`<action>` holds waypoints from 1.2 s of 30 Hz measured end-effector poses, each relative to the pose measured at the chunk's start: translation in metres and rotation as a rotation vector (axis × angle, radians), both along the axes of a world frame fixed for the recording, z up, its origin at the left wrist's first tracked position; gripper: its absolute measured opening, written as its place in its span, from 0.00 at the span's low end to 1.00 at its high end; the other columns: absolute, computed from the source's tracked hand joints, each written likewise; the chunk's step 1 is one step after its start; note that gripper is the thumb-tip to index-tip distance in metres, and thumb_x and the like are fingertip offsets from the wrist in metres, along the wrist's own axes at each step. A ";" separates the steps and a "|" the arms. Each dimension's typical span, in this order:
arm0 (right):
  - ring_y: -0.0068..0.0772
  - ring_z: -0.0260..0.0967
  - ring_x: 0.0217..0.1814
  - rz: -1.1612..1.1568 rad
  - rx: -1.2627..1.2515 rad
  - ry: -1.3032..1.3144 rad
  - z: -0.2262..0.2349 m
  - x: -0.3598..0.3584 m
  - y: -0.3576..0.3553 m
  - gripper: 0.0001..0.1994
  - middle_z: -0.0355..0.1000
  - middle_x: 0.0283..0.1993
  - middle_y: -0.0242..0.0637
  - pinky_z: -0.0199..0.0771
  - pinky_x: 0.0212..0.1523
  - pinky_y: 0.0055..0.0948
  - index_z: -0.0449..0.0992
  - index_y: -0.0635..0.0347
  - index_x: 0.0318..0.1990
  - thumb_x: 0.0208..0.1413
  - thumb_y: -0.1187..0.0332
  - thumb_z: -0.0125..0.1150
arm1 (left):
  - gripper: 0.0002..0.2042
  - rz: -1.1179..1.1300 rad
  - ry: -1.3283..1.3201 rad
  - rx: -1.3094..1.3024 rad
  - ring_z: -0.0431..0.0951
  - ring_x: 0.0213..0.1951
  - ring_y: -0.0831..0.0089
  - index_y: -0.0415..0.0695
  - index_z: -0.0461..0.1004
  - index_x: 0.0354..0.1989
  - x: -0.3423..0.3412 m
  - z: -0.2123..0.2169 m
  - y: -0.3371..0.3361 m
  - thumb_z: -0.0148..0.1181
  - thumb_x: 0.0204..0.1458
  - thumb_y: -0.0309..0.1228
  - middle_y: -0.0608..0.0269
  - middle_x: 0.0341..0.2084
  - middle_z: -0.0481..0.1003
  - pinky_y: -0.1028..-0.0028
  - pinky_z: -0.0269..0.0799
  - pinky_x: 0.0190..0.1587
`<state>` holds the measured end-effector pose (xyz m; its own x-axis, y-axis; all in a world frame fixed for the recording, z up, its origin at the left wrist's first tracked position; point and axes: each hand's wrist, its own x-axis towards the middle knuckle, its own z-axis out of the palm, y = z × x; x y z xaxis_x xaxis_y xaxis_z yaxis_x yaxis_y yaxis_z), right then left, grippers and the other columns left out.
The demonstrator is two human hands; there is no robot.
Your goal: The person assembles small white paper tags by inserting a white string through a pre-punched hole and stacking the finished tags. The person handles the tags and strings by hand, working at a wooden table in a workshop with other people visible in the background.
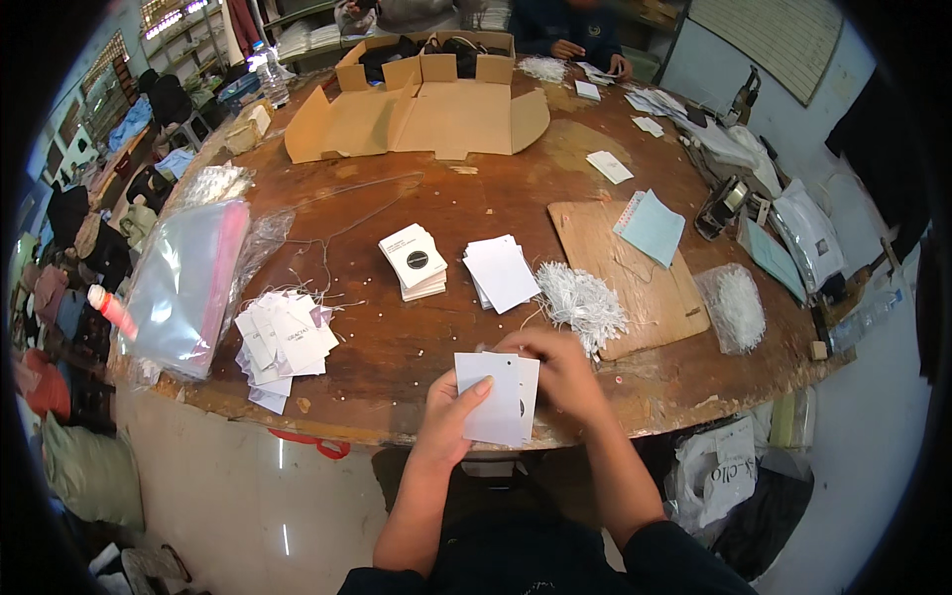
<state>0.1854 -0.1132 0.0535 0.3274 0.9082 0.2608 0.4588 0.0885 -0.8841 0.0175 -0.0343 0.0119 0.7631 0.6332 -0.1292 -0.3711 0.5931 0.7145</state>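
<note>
My left hand [451, 412] holds white paper tags [496, 397] by their lower left side, thumb across the front one. My right hand [560, 372] is closed at the tags' top right edge, fingers curled over them. Both hands hover above the near rim of the round wooden table [397, 347]. Just beyond my right hand lies a bundle of white strings [583, 299]. Two stacks of tags, one with a black round mark [415, 260] and one plain white [501, 273], sit in the middle. A loose heap of tags [283, 342] lies to the left.
A stack of clear plastic bags [188, 283] lies at the table's left edge, an open cardboard box [426, 99] at the back, a wooden board [635, 283] with a pale blue pad [653, 226] on the right. Another person's hands [570, 50] work at the far side.
</note>
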 end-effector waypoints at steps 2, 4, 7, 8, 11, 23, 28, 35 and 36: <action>0.37 0.78 0.35 -0.018 -0.005 -0.022 -0.006 -0.013 0.003 0.13 0.80 0.36 0.44 0.76 0.39 0.31 0.79 0.62 0.50 0.56 0.77 0.63 | 0.13 -0.003 -0.006 -0.105 0.81 0.45 0.73 0.36 0.75 0.53 0.001 -0.002 -0.001 0.61 0.62 0.28 0.58 0.47 0.80 0.70 0.78 0.48; 0.35 0.74 0.30 0.000 -0.022 0.097 -0.011 -0.018 0.003 0.17 0.78 0.33 0.43 0.74 0.36 0.32 0.77 0.61 0.55 0.57 0.76 0.62 | 0.13 0.098 -0.033 -0.085 0.81 0.44 0.73 0.36 0.75 0.52 0.002 -0.004 0.003 0.61 0.62 0.28 0.58 0.47 0.80 0.70 0.79 0.48; 0.33 0.71 0.28 -0.045 -0.169 -0.001 -0.017 -0.013 0.000 0.18 0.76 0.31 0.42 0.71 0.34 0.32 0.75 0.61 0.57 0.59 0.77 0.59 | 0.13 0.142 0.018 0.008 0.81 0.46 0.74 0.34 0.76 0.52 -0.002 -0.003 0.011 0.61 0.62 0.27 0.57 0.49 0.79 0.70 0.78 0.49; 0.28 0.70 0.30 -0.050 -0.160 0.110 -0.019 -0.013 0.001 0.16 0.75 0.30 0.38 0.71 0.34 0.31 0.73 0.62 0.57 0.61 0.76 0.58 | 0.13 0.138 0.035 0.054 0.80 0.47 0.74 0.34 0.76 0.52 -0.004 -0.002 0.013 0.61 0.62 0.27 0.56 0.50 0.79 0.71 0.77 0.50; 0.19 0.70 0.37 0.058 0.053 0.356 -0.018 -0.008 -0.001 0.12 0.75 0.37 0.30 0.72 0.39 0.24 0.71 0.62 0.53 0.64 0.77 0.55 | 0.14 0.046 0.046 0.201 0.78 0.51 0.74 0.32 0.77 0.53 -0.008 -0.001 0.013 0.61 0.61 0.26 0.55 0.57 0.76 0.71 0.75 0.54; 0.13 0.68 0.33 0.140 -0.163 0.260 0.005 0.003 0.001 0.08 0.74 0.32 0.27 0.68 0.33 0.19 0.74 0.63 0.49 0.65 0.74 0.61 | 0.16 -0.336 0.254 0.307 0.76 0.52 0.75 0.32 0.78 0.49 -0.020 -0.002 0.022 0.66 0.57 0.30 0.54 0.57 0.72 0.72 0.73 0.52; 0.13 0.67 0.32 0.102 -0.191 0.259 0.003 0.004 0.006 0.08 0.73 0.31 0.26 0.67 0.32 0.19 0.74 0.63 0.49 0.65 0.72 0.61 | 0.15 -0.106 0.088 0.434 0.75 0.51 0.76 0.33 0.79 0.48 -0.013 0.001 0.021 0.65 0.59 0.32 0.59 0.58 0.72 0.74 0.72 0.52; 0.17 0.63 0.26 0.247 -0.195 0.247 0.013 0.008 0.007 0.10 0.71 0.25 0.27 0.63 0.27 0.25 0.74 0.63 0.48 0.63 0.71 0.64 | 0.13 -0.270 0.129 0.587 0.76 0.48 0.77 0.34 0.79 0.47 -0.013 0.002 0.021 0.65 0.59 0.32 0.61 0.52 0.75 0.74 0.73 0.50; 0.17 0.63 0.26 0.256 -0.188 0.204 0.014 0.009 0.007 0.10 0.71 0.25 0.26 0.63 0.27 0.25 0.75 0.63 0.47 0.63 0.70 0.64 | 0.13 -0.310 0.161 0.569 0.76 0.47 0.77 0.34 0.79 0.47 -0.014 0.001 0.022 0.65 0.60 0.32 0.62 0.49 0.77 0.74 0.73 0.49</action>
